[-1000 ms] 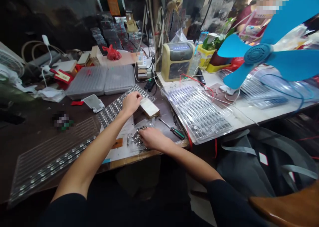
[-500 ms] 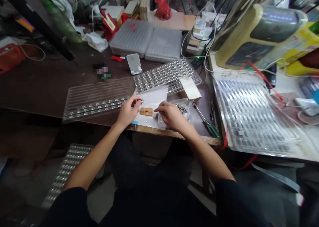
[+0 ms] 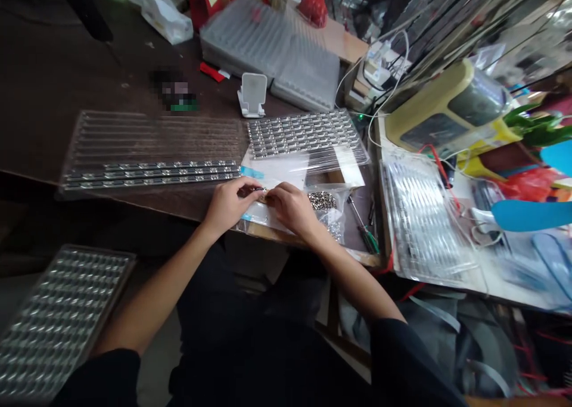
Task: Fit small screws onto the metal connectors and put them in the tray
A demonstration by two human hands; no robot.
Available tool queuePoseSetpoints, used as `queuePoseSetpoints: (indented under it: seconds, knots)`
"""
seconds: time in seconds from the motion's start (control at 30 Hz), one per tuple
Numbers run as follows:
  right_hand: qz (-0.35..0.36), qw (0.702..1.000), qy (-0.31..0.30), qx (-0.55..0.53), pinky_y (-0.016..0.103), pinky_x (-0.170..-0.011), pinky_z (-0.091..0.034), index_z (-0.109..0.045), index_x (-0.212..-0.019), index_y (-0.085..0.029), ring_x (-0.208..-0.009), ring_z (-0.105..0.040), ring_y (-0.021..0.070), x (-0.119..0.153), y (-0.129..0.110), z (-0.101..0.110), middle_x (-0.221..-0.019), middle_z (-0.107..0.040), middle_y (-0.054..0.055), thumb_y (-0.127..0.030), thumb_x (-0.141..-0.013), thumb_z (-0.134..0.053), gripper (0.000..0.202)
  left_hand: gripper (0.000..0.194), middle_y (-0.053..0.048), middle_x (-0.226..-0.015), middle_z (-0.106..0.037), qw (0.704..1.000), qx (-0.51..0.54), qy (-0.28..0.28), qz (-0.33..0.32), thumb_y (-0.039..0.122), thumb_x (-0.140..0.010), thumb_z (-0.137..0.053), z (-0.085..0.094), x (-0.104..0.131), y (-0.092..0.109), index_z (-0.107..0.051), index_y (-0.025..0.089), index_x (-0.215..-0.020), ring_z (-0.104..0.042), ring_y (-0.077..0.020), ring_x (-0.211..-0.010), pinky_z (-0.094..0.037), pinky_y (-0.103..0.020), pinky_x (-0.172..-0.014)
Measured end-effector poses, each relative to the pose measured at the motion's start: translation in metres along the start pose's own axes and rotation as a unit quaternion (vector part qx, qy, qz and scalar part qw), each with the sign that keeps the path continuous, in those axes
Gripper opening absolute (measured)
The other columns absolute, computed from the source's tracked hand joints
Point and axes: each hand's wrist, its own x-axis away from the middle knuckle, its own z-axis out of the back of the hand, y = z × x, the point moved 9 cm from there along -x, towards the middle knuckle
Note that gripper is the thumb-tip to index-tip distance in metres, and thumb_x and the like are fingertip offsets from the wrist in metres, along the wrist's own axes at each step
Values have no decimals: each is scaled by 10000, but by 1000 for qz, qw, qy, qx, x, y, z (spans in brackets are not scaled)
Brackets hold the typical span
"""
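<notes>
My left hand (image 3: 229, 204) is closed in a pinch at the table's front edge, its fingertips on a small piece I cannot make out. Against it, my right hand (image 3: 291, 205) is closed too, fingers bent down over the same spot. Between them a little of a small brown block (image 3: 263, 198) shows; the rest is hidden by fingers. White paper and plastic lie under the hands. Just right of my right hand rests a clear bag of small metal parts (image 3: 322, 201). Left of my left hand is a clear grooved tray (image 3: 152, 136) with metal strips in its front grooves.
Another tray full of metal pieces (image 3: 308, 131) lies behind the hands, near a white phone stand (image 3: 253, 94). A green-handled screwdriver (image 3: 369, 240) lies at right. Stacked clear trays (image 3: 243, 31) stand at the back. A filled tray (image 3: 67, 311) sits low at left.
My view has turned and shifted. My hands have come together; my right hand moved left over the brown block, which lay uncovered between them before.
</notes>
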Motion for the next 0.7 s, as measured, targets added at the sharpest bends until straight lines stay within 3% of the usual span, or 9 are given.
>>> queuePoseSetpoints:
  seconds: [0.2, 0.37, 0.5, 0.6, 0.7]
  knots:
    - [25, 1000, 9, 5, 263, -855, -500, -772, -1086, -166, -969, -691, 195, -1, -1, -4, -1074, -739, 92, -98, -1000, -529, 266, 148, -40, -942, -788, 1000, 11, -1, 8, 301, -888, -722, -1, 1, -2, -760, 184, -969, -722, -189, -827, -574, -277, -793]
    - [63, 992, 3, 112, 302, -784, -500, -757, -1114, -163, -1005, -650, 237, 2, -9, -12, -1080, -720, 122, -94, -1000, -536, 258, 137, -37, -950, -789, 1000, 8, 0, 17, 297, -886, -730, 0, 1, -4, -759, 192, -970, -722, -183, -823, -573, -270, -788]
    - [82, 989, -13, 125, 309, -760, -501, -762, -1122, -161, -1008, -650, 248, 1, -9, -15, -1042, -719, 124, -72, -988, -549, 267, 116, -33, -928, -785, 1000, 4, -6, 12, 285, -877, -751, -2, 0, -4, -759, 193, -947, -716, -182, -811, -561, -271, -777]
    - [103, 993, -3, 51, 292, -764, -509, -767, -1161, -200, -955, -681, 218, 4, -6, -5, -1071, -727, 100, -98, -999, -562, 280, 101, -33, -945, -785, 1000, 4, -17, -3, 283, -888, -752, -4, -1, -1, -764, 201, -946, -714, -186, -833, -545, -279, -779]
    - [122, 990, 44, -62, 283, -823, -527, -766, -1171, -204, -962, -708, 191, 18, 4, 26, -1151, -732, 94, -109, -997, -562, 284, 89, -30, -939, -779, 1000, -8, -26, -16, 282, -898, -751, -6, -2, 1, -773, 212, -949, -702, -191, -837, -531, -293, -784]
